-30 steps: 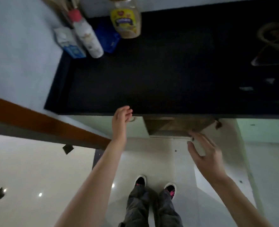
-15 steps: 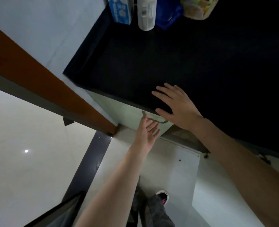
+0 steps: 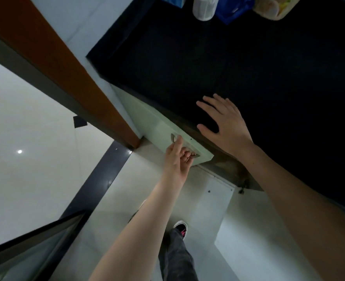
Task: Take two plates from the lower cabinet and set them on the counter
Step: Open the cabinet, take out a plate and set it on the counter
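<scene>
A black counter fills the upper right. Below its front edge is a pale green lower cabinet door with a curved metal handle. My left hand has its fingers curled around that handle. My right hand lies flat on the counter's front edge, fingers spread, holding nothing. To the right of the green door another white cabinet door stands swung open. No plates show; the cabinet's inside is hidden.
A white bottle, a blue pouch and a clear jar stand at the counter's far end. A brown door frame runs diagonally on the left. My shoe and trouser leg are on the pale tiled floor.
My left hand has closed its fingers on the cabinet door handle. My right hand stays flat on the counter edge. The view has tilted further left and down.
</scene>
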The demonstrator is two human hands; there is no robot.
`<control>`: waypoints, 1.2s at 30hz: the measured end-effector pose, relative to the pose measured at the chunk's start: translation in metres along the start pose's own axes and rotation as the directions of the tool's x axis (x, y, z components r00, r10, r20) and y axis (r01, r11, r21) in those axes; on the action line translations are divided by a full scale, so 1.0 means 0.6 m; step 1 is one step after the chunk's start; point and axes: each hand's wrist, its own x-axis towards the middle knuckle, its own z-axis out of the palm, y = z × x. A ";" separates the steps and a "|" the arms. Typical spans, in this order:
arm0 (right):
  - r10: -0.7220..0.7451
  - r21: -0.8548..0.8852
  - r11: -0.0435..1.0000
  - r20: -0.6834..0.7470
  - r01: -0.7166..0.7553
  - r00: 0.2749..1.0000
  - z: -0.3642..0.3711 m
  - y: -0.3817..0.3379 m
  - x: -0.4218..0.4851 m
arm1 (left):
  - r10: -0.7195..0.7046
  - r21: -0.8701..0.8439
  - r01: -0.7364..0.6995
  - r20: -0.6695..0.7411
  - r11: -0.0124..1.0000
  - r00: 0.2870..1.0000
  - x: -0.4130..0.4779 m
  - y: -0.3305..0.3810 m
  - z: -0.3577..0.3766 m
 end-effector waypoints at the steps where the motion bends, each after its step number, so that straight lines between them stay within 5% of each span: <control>1: 0.003 -0.005 1.000 0.000 -0.003 1.000 0.001 0.000 0.000 | -0.008 0.012 0.008 -0.026 1.000 1.000 -0.011 0.004 -0.015; 10: 0.018 -0.050 0.999 -0.007 -0.018 1.000 0.004 0.004 0.003 | 0.120 0.445 0.002 -0.246 0.895 0.962 -0.106 0.068 -0.131; 15: 0.019 -0.022 1.000 -0.018 -0.020 1.000 -0.005 -0.003 0.000 | 0.397 0.774 0.004 -0.329 0.633 0.857 -0.157 0.121 -0.193; 20: 0.026 -0.011 1.000 -0.012 -0.026 1.000 -0.010 -0.014 0.001 | 0.629 0.950 0.005 -0.210 0.312 0.748 -0.193 0.172 -0.243; 32: -0.059 -0.038 0.998 -0.059 0.057 0.997 -0.005 -0.002 0.004 | 0.761 0.882 -0.149 -0.288 0.448 0.582 -0.202 0.273 -0.330; 36: -0.024 -0.033 0.999 -0.043 0.023 0.999 -0.008 -0.008 0.004 | 0.757 0.898 -0.126 -0.272 0.421 0.594 -0.190 0.331 -0.354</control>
